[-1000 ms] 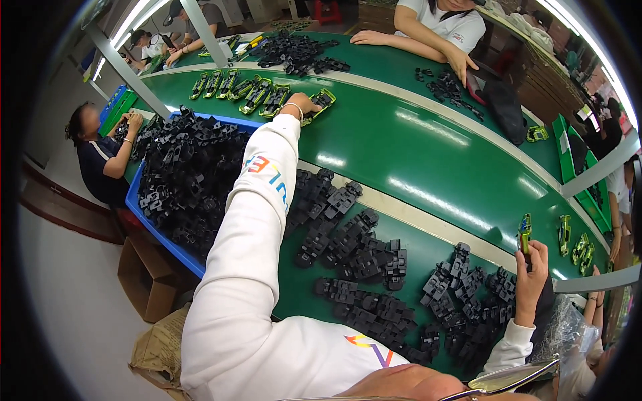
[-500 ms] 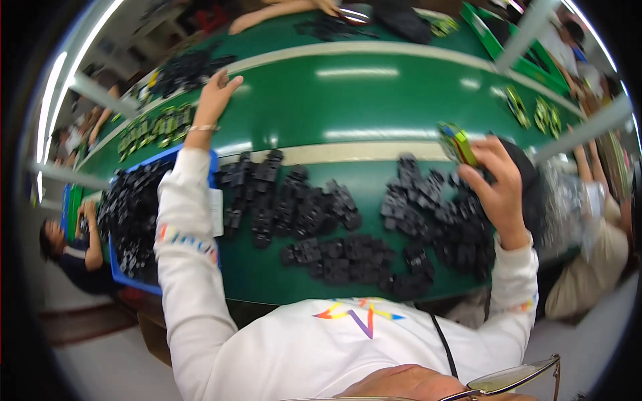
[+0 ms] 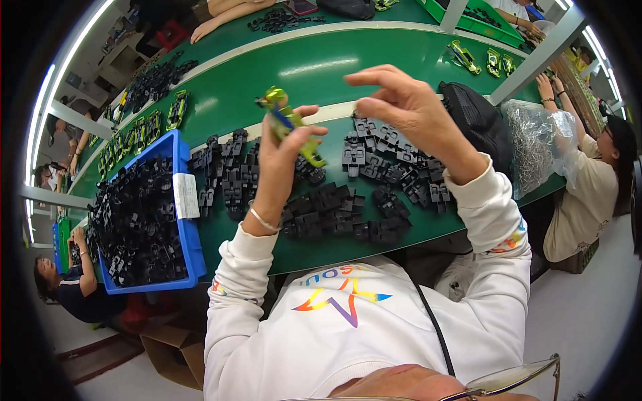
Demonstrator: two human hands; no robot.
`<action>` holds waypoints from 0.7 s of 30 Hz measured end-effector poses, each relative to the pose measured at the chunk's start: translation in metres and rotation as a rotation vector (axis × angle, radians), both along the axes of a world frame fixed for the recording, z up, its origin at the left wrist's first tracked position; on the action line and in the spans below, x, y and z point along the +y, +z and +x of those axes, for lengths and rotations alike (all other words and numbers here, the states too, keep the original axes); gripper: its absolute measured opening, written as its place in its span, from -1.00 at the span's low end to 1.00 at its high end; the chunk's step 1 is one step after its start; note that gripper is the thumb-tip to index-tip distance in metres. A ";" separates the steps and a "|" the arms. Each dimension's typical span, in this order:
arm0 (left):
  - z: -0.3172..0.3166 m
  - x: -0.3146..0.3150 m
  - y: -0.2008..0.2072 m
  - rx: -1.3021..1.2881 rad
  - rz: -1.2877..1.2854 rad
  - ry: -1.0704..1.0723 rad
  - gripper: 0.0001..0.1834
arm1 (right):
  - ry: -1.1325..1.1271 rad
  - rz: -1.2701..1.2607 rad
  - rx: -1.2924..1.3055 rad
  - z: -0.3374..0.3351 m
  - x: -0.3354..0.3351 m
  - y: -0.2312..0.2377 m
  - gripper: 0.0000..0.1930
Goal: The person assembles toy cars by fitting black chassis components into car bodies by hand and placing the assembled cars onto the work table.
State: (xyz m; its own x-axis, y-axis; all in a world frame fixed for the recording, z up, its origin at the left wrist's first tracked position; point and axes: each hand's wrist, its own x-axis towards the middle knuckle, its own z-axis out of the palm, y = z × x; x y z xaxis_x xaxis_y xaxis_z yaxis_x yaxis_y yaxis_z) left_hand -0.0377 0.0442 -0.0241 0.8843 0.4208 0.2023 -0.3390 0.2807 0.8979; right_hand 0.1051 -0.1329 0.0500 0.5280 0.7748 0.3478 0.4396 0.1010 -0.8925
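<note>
My left hand (image 3: 275, 157) grips a bright green toy car body (image 3: 281, 115) with a blue patch, held tilted above the bench between thumb and fingers. To its right, my right hand (image 3: 418, 110) hovers with thumb and fingers apart and nothing in it. Beneath both hands lie clusters of black plastic chassis-like parts (image 3: 328, 207) on the green bench. More black parts (image 3: 391, 177) are spread under my right hand.
A blue bin (image 3: 192, 244) heaped with small black parts stands left. Green car bodies (image 3: 177, 109) line the green belt (image 3: 227, 100) beyond. On the right are a black bag (image 3: 471, 120), a clear bag of metal pieces (image 3: 535, 150) and a metal post (image 3: 535, 50). Other people work nearby.
My left hand has come back from over the belt and now holds a green car body. My right hand, which held one, is now empty and has moved left. The view has shifted.
</note>
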 end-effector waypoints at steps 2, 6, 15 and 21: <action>-0.021 0.011 -0.003 0.012 -0.076 0.024 -0.52 | -0.082 -0.198 -0.094 0.024 -0.022 -0.019 -0.65; -0.052 0.025 -0.020 -0.089 -0.482 -0.062 -0.49 | -0.209 -0.605 -0.275 0.034 -0.036 -0.048 -0.67; -0.084 0.037 -0.039 -0.134 -0.648 0.028 -0.40 | -0.382 -0.800 -0.957 0.029 0.018 -0.091 -0.42; -0.085 0.038 -0.042 -0.117 -0.744 0.049 -0.36 | -0.354 -0.852 -0.939 0.018 0.026 -0.095 -0.46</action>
State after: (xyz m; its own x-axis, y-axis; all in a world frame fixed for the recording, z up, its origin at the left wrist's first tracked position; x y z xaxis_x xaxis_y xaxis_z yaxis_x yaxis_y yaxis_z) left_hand -0.1230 0.0822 -0.0664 0.8513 0.5214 -0.0588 -0.4483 0.7810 0.4349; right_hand 0.1229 -0.1072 -0.0447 0.5727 0.8029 0.1655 0.8097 -0.5856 0.0390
